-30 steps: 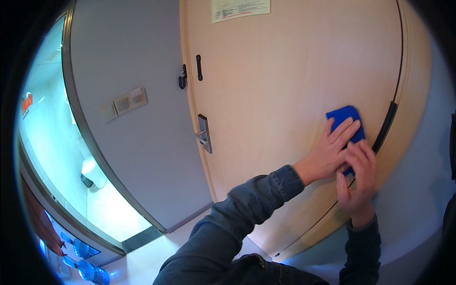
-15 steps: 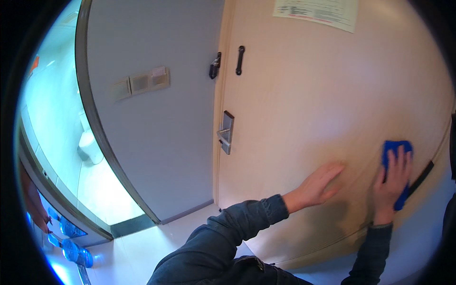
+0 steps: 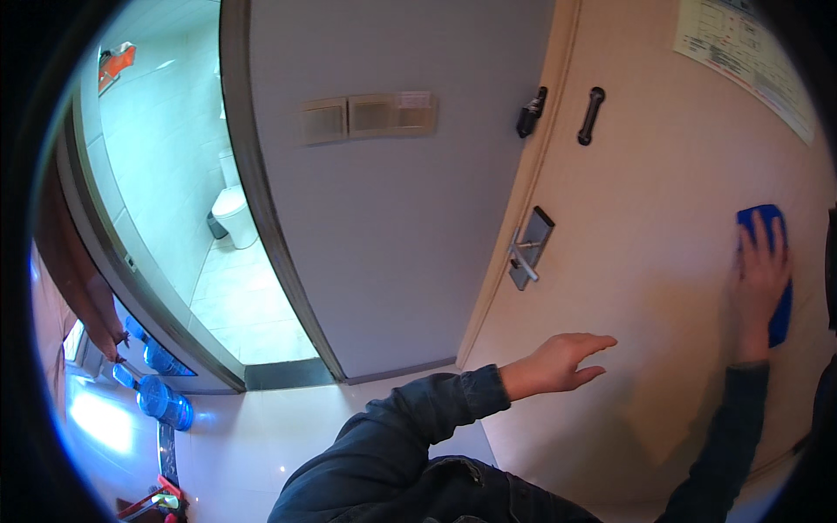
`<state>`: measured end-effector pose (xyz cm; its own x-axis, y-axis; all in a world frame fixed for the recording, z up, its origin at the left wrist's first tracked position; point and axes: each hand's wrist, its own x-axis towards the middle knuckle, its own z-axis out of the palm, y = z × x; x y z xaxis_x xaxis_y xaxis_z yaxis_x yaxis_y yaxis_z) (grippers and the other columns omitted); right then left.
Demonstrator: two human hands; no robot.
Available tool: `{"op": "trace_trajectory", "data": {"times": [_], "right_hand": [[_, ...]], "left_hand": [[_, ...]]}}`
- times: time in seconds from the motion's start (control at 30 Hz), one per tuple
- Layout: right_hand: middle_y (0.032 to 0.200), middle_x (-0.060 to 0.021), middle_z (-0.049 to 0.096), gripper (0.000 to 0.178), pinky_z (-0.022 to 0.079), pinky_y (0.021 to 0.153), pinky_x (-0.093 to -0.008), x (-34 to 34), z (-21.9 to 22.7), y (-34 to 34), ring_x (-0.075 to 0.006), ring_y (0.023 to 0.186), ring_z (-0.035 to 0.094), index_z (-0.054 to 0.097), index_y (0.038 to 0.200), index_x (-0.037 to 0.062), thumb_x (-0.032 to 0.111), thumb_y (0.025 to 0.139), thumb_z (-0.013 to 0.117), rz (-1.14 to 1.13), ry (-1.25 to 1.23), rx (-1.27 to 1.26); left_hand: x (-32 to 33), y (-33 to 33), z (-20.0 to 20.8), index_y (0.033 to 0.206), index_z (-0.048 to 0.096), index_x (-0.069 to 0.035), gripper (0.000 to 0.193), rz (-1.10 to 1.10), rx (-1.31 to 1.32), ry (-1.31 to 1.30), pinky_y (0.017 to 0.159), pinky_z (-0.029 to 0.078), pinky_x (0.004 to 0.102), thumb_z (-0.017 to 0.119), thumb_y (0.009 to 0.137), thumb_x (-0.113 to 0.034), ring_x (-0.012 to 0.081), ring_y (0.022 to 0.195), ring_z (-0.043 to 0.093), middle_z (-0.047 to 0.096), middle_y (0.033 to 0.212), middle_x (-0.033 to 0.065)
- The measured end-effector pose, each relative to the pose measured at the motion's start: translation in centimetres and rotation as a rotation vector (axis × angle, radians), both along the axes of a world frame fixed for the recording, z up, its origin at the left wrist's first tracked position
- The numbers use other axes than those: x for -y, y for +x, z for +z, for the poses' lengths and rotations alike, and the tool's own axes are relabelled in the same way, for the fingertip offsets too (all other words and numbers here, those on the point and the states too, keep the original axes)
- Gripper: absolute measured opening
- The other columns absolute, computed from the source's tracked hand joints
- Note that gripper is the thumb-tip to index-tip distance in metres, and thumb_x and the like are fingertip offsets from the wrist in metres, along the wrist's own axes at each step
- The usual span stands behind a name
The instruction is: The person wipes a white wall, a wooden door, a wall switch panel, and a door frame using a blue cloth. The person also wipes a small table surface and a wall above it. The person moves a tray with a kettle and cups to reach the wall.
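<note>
My right hand (image 3: pixel 760 283) presses a blue cloth (image 3: pixel 772 266) flat against the cream door (image 3: pixel 663 218) at the far right of the view, fingers spread over it. My left hand (image 3: pixel 558 362) hovers open with fingers apart, just off the lower part of the door, holding nothing. It is below the metal lever handle (image 3: pixel 527 253). Both arms wear dark sleeves.
A black latch (image 3: pixel 532 112) and black hook (image 3: pixel 591 115) sit near the door edge, a paper notice (image 3: pixel 741 54) at top right. Wall switches (image 3: pixel 370 116) are on the grey wall. A bathroom doorway with a toilet (image 3: pixel 234 213) opens left; blue water jugs (image 3: pixel 161 401) stand lower left.
My right hand has carried the blue cloth up the door at the right. My left hand has lifted off the door and drawn left. The view has shifted right.
</note>
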<state>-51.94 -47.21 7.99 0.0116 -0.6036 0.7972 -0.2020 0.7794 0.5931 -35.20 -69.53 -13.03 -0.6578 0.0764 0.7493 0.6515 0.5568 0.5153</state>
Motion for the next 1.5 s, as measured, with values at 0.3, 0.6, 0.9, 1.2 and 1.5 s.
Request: {"op": "trace_trajectory", "data": {"times": [0.3,0.6,0.9,1.2,1.5], "right_hand": [[0.115,-0.0080,0.061,0.028,0.039,0.097,-0.0461,14.7,-6.8,-4.0,-0.0305,0.119,0.048,0.066,0.093,0.0052,-0.008,0.069,0.059,0.511,0.078,0.217],[0.116,-0.0107,0.060,0.034,0.042,0.095,-0.0416,34.0,-9.1,-4.3,-0.0339,0.116,0.049,0.064,0.100,0.0053,-0.010,0.070,0.058,1.157,-0.027,0.575],[0.124,-0.0124,0.056,0.035,0.039,0.099,-0.0388,53.2,-3.6,-7.3,-0.0317,0.117,0.049,0.060,0.111,0.0055,-0.003,0.077,0.063,1.589,-0.415,0.431],[0.131,-0.0148,0.050,0.029,0.032,0.103,-0.0477,57.4,-12.5,-8.9,-0.0370,0.123,0.041,0.059,0.117,0.0052,0.019,0.093,0.050,1.396,-0.597,0.265],[0.132,-0.0165,0.047,0.032,0.029,0.103,-0.0501,58.0,-20.6,-3.9,-0.0375,0.125,0.038,0.057,0.119,0.0045,0.021,0.096,0.042,1.340,-0.573,0.462]], "left_hand": [[11.5,7.0,-3.4,0.115,0.056,-0.005,0.040,0.322,0.092,0.069,0.069,0.052,0.0360,0.069,0.079,-0.014,0.0284,0.081,0.064,0.065,0.096,0.0152],[20.3,13.1,-2.7,0.114,0.060,-0.005,0.038,0.751,0.260,0.021,0.066,0.055,0.0299,0.071,0.078,-0.011,0.0217,0.085,0.067,0.068,0.097,0.0114],[28.6,14.3,-0.1,0.113,0.060,-0.006,0.037,1.115,0.235,0.069,0.073,0.053,0.0321,0.071,0.078,-0.012,0.0254,0.083,0.066,0.067,0.091,0.0129],[41.1,21.0,-0.1,0.121,0.054,-0.001,0.045,1.712,-0.281,0.051,0.094,0.042,0.0339,0.069,0.080,-0.010,0.0240,0.110,0.056,0.059,0.118,0.0132],[53.0,23.8,5.7,0.134,0.039,0.003,0.055,1.323,-0.509,0.609,0.100,0.035,0.0303,0.042,0.098,-0.039,0.0192,0.116,0.047,0.051,0.126,0.0122]]}}
